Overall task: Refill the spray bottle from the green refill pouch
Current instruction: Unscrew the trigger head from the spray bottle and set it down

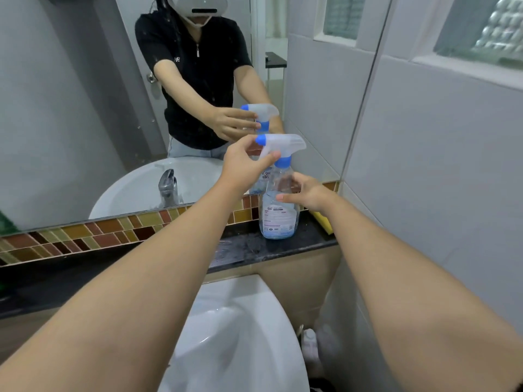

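Spray bottle point(278, 213) of clear plastic: left hand point(246, 168) pinches frosted trigger head point(283, 144), right hand point(311, 193) grips body

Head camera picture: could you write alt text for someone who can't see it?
A person's left hand grips the trigger head of a clear spray bottle standing on a dark ledge below a mirror, while the right hand holds its body.

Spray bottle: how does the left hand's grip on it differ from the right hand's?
The left hand sits high, on the white trigger head; the right hand sits lower, on the clear body. The left hand pinches its part; the right hand wraps round its part, thumb in front. Both are on the same spray bottle, which stands upright on the dark ledge.
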